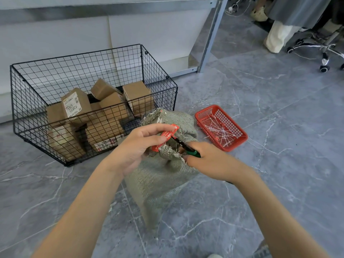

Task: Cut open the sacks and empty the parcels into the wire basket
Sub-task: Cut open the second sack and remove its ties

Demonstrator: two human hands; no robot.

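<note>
Tiled floor (279, 127), sack neck (168, 154) beneath left hand (135, 146)

A woven sack (163, 175) stands on the tiled floor (279, 108). The left hand (137, 146) pinches a red tag (165, 135) at its bunched neck, and the right hand (210, 161) grips green-handled snips (192, 153) pointed there. Behind, a wire basket (160, 71) holds cardboard parcels (74, 107); a red tray (236, 146) of white ties (221, 131) lies beside the sack.

This looks like a parcel-handling workroom or office. Cardboard parcels (76, 107) lie in a wire basket (55, 75) on the grey tiled floor (279, 108). A castor chair (324, 47) stands beyond a metal rack (212, 36).
</note>
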